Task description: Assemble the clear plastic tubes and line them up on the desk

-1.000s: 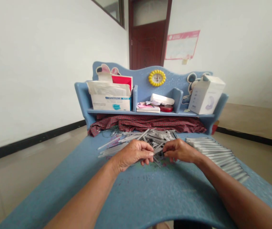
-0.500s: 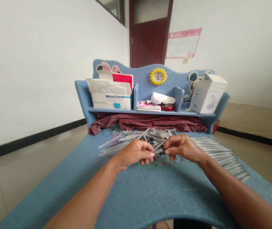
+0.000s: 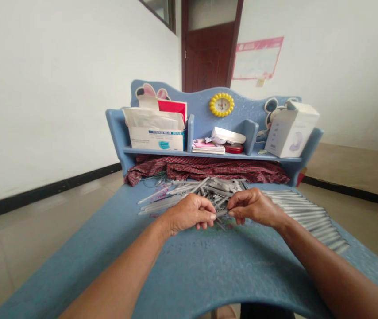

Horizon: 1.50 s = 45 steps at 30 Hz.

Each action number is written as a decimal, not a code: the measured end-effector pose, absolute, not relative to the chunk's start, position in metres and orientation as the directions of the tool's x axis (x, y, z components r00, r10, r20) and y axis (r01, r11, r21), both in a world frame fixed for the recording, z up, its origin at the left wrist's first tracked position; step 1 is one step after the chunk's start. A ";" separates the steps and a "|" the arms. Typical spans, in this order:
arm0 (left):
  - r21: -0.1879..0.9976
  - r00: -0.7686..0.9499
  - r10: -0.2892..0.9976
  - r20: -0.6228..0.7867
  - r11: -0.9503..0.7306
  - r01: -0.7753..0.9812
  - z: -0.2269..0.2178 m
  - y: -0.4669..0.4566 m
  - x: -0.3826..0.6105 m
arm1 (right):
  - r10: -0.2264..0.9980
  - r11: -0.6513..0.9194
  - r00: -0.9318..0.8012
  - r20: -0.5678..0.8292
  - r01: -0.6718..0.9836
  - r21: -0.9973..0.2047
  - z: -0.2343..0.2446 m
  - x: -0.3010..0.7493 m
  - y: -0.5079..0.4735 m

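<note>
Over the blue desk, my left hand [image 3: 194,213] is closed in a pinch on one end of a slim grey pen-like stick [image 3: 221,213]. Thumb and fingertips of my right hand [image 3: 250,206] close on the stick's other end, a short way to the right. Only a short length of it shows between the hands; its exact kind is unclear. Just beyond them lies a loose pile of similar grey, see-through sticks [image 3: 205,186], some with dark parts. More such sticks [image 3: 308,217] lie side by side in a row to the right of my right hand, partly behind the forearm.
The blue desk [image 3: 189,274] has a raised shelf at the back. A mask box [image 3: 156,139], papers, a red round tin [image 3: 233,149] and a white carton [image 3: 290,130] stand on it. Red checked cloth [image 3: 209,169] lies beneath the shelf. A yellow clock [image 3: 221,105] hangs above.
Both hands stay nearly in place over the desk. A dark piece visible at my right fingertips earlier no longer shows clearly. The view has shifted slightly.
</note>
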<state>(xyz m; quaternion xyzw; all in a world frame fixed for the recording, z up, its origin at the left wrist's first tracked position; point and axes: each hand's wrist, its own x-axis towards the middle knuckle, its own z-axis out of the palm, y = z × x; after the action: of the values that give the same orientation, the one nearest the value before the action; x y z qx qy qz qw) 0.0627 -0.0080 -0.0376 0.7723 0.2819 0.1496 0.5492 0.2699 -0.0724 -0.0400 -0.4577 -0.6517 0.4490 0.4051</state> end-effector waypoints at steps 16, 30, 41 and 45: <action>0.896 0.829 0.544 -0.130 -0.293 0.333 -0.031 -0.013 0.061 | 0.928 0.149 -0.369 0.050 0.246 -0.958 -0.040 0.268 -0.074; 0.900 0.797 0.600 -0.071 -0.305 0.310 -0.035 -0.010 0.061 | 0.960 0.180 -0.268 0.085 0.354 -0.918 -0.047 0.270 -0.069; 0.885 0.792 0.607 -0.065 -0.332 0.328 -0.035 -0.011 0.064 | 0.952 0.185 -0.301 0.051 0.434 -0.882 -0.042 0.269 -0.073; 0.864 0.794 0.607 -0.033 -0.382 0.328 -0.035 -0.012 0.066 | 0.924 0.156 -0.383 -0.016 0.414 -0.897 -0.047 0.269 -0.071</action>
<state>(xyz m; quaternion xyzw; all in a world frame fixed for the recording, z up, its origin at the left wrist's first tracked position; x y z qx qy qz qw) 0.0660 -0.0123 -0.0348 0.8182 0.2856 0.1464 0.4770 0.2689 -0.0712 -0.0468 -0.4752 -0.7038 0.4427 0.2878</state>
